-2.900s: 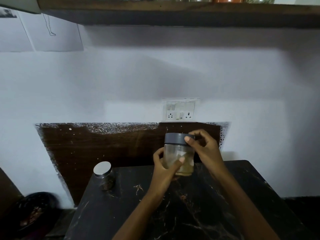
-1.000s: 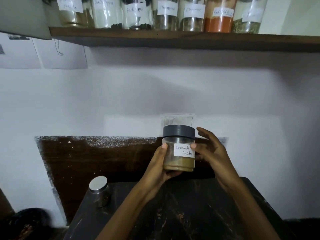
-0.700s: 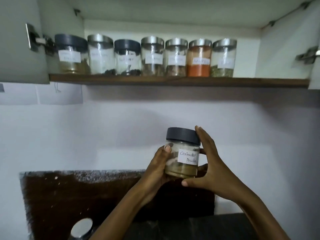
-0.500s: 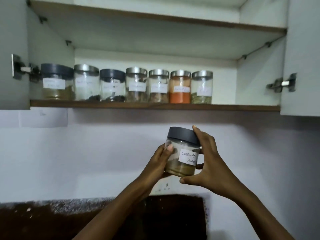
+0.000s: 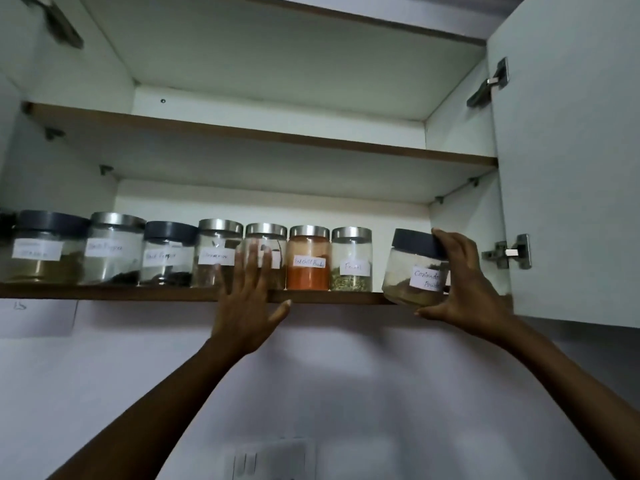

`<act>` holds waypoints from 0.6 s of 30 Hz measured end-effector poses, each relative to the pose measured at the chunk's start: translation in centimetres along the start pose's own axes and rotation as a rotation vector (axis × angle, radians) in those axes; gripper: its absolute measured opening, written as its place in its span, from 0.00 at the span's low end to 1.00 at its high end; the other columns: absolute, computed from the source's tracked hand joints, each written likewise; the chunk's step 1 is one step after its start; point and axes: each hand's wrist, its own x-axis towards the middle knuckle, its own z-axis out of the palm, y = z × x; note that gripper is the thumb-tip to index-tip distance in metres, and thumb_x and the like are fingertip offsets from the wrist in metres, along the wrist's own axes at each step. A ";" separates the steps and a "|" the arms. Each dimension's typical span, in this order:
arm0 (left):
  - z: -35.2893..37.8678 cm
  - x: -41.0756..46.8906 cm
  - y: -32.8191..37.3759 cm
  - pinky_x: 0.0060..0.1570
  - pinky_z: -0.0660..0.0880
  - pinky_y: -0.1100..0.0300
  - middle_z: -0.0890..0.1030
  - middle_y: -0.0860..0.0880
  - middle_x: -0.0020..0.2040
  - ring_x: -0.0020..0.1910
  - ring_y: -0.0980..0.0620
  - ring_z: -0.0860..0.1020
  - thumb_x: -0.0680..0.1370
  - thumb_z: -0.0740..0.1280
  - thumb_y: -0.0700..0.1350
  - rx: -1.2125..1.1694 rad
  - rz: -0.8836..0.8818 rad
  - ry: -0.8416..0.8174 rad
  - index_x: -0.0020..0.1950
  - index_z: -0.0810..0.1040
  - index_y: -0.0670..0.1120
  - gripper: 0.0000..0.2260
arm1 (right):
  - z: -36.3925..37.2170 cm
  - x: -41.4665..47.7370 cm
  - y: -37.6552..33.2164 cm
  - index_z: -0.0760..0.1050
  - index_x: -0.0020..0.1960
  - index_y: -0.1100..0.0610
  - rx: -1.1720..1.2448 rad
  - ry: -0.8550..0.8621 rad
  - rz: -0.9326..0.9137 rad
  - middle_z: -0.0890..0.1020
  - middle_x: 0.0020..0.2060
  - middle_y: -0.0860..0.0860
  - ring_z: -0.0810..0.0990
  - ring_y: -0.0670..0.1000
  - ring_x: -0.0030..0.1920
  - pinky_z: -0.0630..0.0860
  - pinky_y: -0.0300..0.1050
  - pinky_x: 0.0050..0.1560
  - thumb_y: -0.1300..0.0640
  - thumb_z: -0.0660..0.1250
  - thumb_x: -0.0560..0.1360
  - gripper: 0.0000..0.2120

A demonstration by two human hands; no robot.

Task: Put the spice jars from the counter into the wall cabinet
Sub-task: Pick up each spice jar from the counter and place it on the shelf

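Observation:
My right hand (image 5: 465,289) grips the coriander powder jar (image 5: 412,271), a clear jar with a dark grey lid and a white label, tilted at the right end of the wall cabinet's lower shelf (image 5: 138,293). Its base is at the shelf's front edge. My left hand (image 5: 247,299) is spread flat, fingers apart, against the shelf edge and in front of a steel-lidded jar (image 5: 266,237). Several labelled spice jars stand in a row on the shelf, among them a red chilli powder jar (image 5: 309,259) and a fennel jar (image 5: 352,259).
The right cabinet door (image 5: 571,168) stands open beside my right hand, with hinges (image 5: 509,252) on its inner face. The upper shelf (image 5: 263,133) holds nothing in sight. A switch plate (image 5: 270,459) is on the white wall below.
My view tilted up from the counter to the cabinet. Both hands lifted the jar; now my left hand has let go and rests at the shelf edge, and my right hand carried the jar to the shelf's right end.

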 end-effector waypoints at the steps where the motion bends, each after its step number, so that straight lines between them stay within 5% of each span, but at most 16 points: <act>1: 0.8 -0.2 -0.5 0.70 0.39 0.42 0.46 0.42 0.77 0.76 0.44 0.43 0.75 0.44 0.69 0.002 -0.026 -0.019 0.77 0.45 0.46 0.38 | 0.0 0.8 0.7 0.50 0.75 0.48 -0.027 -0.025 0.004 0.55 0.69 0.49 0.72 0.52 0.55 0.80 0.53 0.49 0.60 0.82 0.53 0.60; 5: 2.7 -0.6 -1.0 0.71 0.43 0.39 0.50 0.39 0.77 0.76 0.39 0.48 0.76 0.41 0.68 0.060 -0.022 -0.006 0.76 0.54 0.45 0.37 | 0.8 3.9 3.2 0.48 0.75 0.48 -0.120 -0.107 0.020 0.53 0.70 0.48 0.73 0.54 0.55 0.79 0.52 0.48 0.57 0.81 0.53 0.60; 10: 3.0 -0.6 -1.2 0.71 0.46 0.39 0.53 0.39 0.77 0.76 0.38 0.51 0.75 0.41 0.68 0.119 -0.004 0.070 0.76 0.54 0.44 0.37 | 2.0 7.1 4.8 0.47 0.74 0.47 -0.132 -0.261 0.057 0.52 0.69 0.49 0.71 0.55 0.57 0.75 0.47 0.53 0.57 0.82 0.55 0.60; 14: 3.1 -0.5 -1.2 0.71 0.45 0.41 0.52 0.41 0.77 0.76 0.39 0.51 0.71 0.52 0.66 0.137 0.019 0.082 0.76 0.54 0.46 0.39 | 3.2 8.2 5.4 0.50 0.74 0.49 0.003 -0.282 0.070 0.53 0.69 0.52 0.66 0.55 0.65 0.70 0.48 0.63 0.60 0.81 0.56 0.57; 18: 3.1 -0.6 -1.2 0.70 0.44 0.41 0.53 0.41 0.77 0.75 0.39 0.51 0.68 0.54 0.65 0.177 0.015 0.070 0.76 0.55 0.46 0.40 | 4.2 8.3 5.0 0.51 0.74 0.51 0.031 -0.260 0.068 0.54 0.69 0.52 0.66 0.55 0.64 0.72 0.48 0.60 0.63 0.80 0.58 0.54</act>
